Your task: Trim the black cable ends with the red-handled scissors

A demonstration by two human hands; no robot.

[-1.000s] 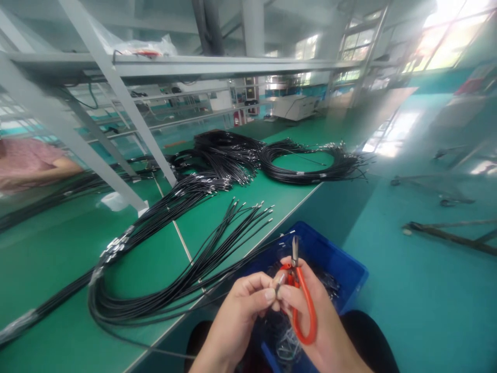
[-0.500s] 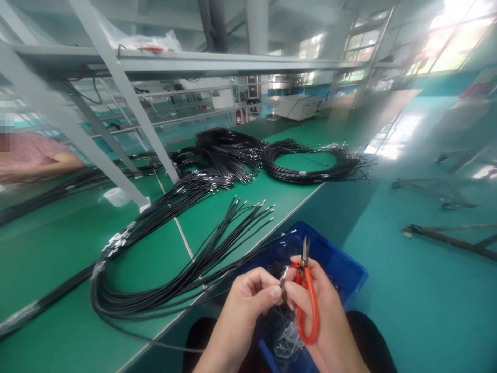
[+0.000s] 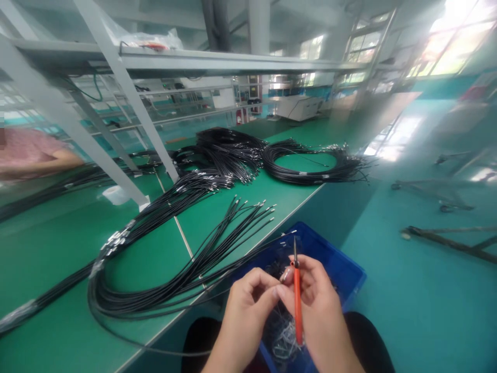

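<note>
Red-handled scissors (image 3: 297,305) stand nearly edge-on in my right hand (image 3: 320,305), blades pointing up and away. My left hand (image 3: 250,308) is closed in a pinch, its thumb and fingertips meeting those of my right hand. Something small and shiny shows between the fingertips, too small to make out. Both hands are over a blue bin (image 3: 351,269) that holds clear plastic scraps (image 3: 285,339). Left of the hands, a bundle of black cables (image 3: 155,295) with silvery tips curves over the green table (image 3: 151,264), some cables reaching the bin's edge.
More black cables lie in a pile (image 3: 229,150) and a coil (image 3: 295,178) farther back. A metal shelf frame (image 3: 132,98) rises from the table, beside a white roll (image 3: 116,195). Another person's arm (image 3: 58,160) is at the left. A wheeled stand (image 3: 446,243) is on the right.
The scissors have turned from a broad view of their handles to nearly edge-on, and their tips have shifted left. My fingertips have come closer together.
</note>
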